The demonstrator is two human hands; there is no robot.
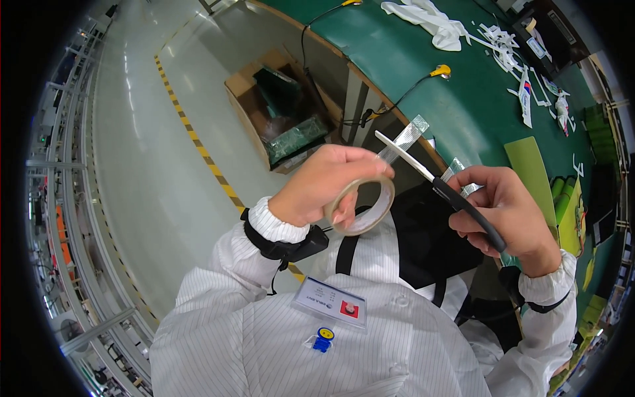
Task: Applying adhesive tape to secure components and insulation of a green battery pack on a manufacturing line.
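Note:
My left hand is closed on a roll of clear tape, its fingers through and around the ring. A pulled-out tape strip runs from the roll up toward the bench edge. My right hand grips a pair of scissors with black handles. The pale blades point up and left and cross the strip; whether they bite into it I cannot tell. Another shiny clear strip shows beside the scissors, close to my right fingers.
The green bench top lies ahead and right, with white scraps, a white cloth and a yellow clip on a black cable. A cardboard box stands on the floor. A green folder is beyond my right hand.

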